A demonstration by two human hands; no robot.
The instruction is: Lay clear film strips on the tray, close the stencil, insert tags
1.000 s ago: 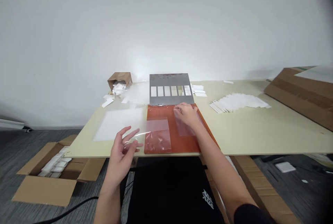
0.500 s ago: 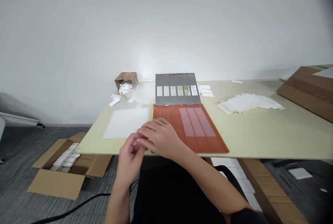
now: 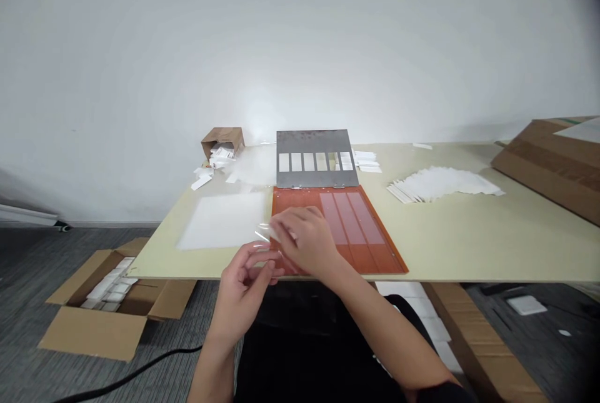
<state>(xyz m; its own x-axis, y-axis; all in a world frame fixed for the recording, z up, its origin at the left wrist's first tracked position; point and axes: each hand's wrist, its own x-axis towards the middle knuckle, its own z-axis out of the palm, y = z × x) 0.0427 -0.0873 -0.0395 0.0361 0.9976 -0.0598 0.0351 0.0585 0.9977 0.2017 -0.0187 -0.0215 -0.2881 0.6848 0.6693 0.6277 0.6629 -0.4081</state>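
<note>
Left hand (image 3: 244, 284) and right hand (image 3: 310, 242), fingers curled at clear film (image 3: 262, 233), over orange board's (image 3: 372, 258) near left corner; cannot tell either's grip.

Clear film (image 3: 262, 235) partly behind hands (image 3: 307, 242)

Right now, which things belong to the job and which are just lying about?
Likely in use:
clear film
orange tray
clear strips on it
grey slotted plate

Likely just lying about:
open floor carton
black cable
large right-hand carton
</note>
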